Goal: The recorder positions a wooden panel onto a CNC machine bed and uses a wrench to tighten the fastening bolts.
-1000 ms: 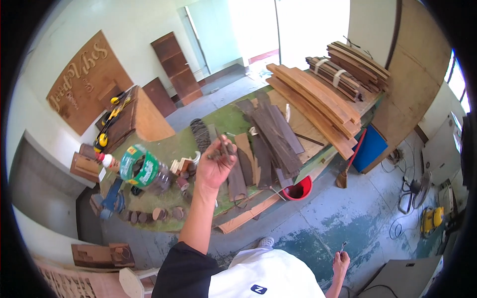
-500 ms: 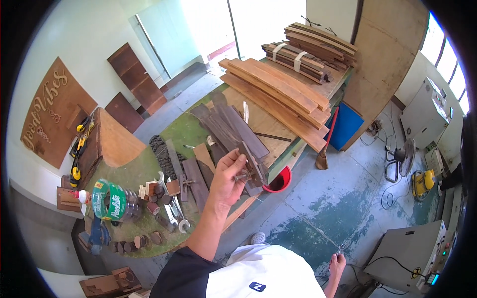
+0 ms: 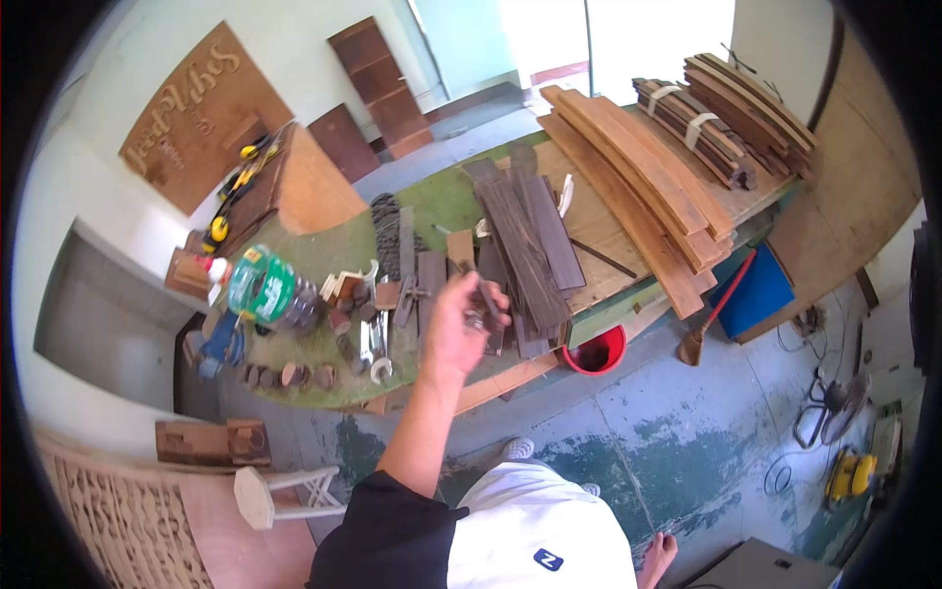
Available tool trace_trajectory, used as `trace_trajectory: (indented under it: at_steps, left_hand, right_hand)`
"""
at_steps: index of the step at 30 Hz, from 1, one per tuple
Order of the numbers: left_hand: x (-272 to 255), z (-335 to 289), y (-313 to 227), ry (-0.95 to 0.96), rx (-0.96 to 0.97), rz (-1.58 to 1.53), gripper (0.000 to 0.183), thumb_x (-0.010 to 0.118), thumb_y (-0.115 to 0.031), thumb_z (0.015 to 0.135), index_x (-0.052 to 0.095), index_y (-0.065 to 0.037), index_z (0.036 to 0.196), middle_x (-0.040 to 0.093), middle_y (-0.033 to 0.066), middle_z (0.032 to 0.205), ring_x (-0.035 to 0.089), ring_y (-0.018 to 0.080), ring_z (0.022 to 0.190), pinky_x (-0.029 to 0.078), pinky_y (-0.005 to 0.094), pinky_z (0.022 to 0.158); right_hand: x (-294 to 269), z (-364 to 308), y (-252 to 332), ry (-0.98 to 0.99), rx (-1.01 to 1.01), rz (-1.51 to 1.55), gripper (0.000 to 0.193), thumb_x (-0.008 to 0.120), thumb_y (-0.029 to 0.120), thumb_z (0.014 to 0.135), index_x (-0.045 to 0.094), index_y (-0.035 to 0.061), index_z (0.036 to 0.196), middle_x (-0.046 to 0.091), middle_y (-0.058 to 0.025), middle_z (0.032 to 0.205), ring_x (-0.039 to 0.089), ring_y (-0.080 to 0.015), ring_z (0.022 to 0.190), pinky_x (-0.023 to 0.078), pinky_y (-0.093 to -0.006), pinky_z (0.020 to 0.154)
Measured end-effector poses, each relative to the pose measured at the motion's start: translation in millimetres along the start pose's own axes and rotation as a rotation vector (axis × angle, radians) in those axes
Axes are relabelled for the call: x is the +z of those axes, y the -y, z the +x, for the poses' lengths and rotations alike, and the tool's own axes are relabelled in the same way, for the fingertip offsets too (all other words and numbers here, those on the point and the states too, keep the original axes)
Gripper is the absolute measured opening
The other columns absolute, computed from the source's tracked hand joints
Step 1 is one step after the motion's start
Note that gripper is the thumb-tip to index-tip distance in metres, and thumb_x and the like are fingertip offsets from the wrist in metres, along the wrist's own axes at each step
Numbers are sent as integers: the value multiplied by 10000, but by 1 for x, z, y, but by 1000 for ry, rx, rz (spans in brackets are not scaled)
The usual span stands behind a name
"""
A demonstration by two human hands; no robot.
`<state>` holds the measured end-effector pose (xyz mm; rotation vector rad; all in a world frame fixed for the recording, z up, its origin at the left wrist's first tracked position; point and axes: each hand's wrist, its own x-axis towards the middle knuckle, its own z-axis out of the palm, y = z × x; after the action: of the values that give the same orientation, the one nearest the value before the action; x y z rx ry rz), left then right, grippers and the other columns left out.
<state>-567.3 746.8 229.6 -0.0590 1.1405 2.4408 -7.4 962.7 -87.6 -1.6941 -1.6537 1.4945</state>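
Turned more end-on since half a second ago, the narrow, dark brown, wood-like piece (image 3: 485,295) sits in the bare left hand (image 3: 455,329), whose fingers curl closed around it. It looks stiff and fairly light; pinching its long sides should suit. Right of those fingers is a round red bucket (image 3: 595,369); the right hand's (image 3: 660,556) hold is unclear.

Lettered: wooden sign (image 3: 201,123), bottle label (image 3: 265,285), shirt badge (image 3: 548,560).

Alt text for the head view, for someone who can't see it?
The left hand holds a dark piece before a green workbench bearing boards, wrenches and a green-labelled plastic jar. The right hand hangs low beside the white shirt, its grip unclear.
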Motion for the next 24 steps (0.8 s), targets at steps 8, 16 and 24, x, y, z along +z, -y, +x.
trace_trajectory:
  at_steps: [8, 16, 24]
  left_hand:
    - [-87, 19, -48, -757, 480, 1802, 312, 731, -178, 731, 604, 15, 941, 637, 199, 904, 612, 386, 908, 482, 467, 780]
    - [-92, 40, -48, -724, 233, 2150, 244, 710, -160, 639, 659, -2, 817, 666, 216, 846, 647, 406, 848, 528, 472, 741]
    - [-112, 27, -83, -917, 408, 2284, 421, 770, -298, 704, 661, -26, 1007, 666, 184, 981, 636, 352, 864, 502, 462, 762]
  right_hand:
    - [-67, 103, 19, 120, -99, -171, 207, 550, 68, 897, 471, 28, 710, 395, 13, 555, 355, -74, 469, 286, -276, 412]
    - [-47, 120, 78, -46, -174, -216, 195, 616, 109, 825, 507, -27, 738, 495, -21, 621, 424, -106, 602, 375, -310, 521]
    - [17, 92, 212, 89, 11, -384, 255, 615, 229, 812, 614, -16, 884, 626, -237, 791, 626, -388, 766, 469, -449, 679]
